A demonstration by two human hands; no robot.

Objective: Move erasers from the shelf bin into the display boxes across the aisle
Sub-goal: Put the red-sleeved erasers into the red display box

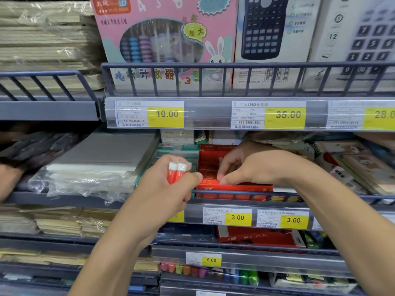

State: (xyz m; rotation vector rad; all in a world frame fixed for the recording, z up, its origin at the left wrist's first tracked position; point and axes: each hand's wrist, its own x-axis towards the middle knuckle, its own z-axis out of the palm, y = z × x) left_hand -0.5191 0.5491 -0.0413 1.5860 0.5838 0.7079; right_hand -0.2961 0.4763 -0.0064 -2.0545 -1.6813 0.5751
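Observation:
My left hand grips two erasers with white bodies and red sleeves, held upright in front of the middle shelf. Just to their right stands an open red display box behind the shelf's wire rail. My right hand reaches into that box, fingers curled down at its front edge. Whether those fingers pinch anything I cannot tell; the box's contents under the hand are hidden.
A grey wire rail runs along the shelf front. Wrapped paper packs lie left of the box, notebooks to its right. Above are an abacus box and calculator boxes. Another person's hand shows at the left edge.

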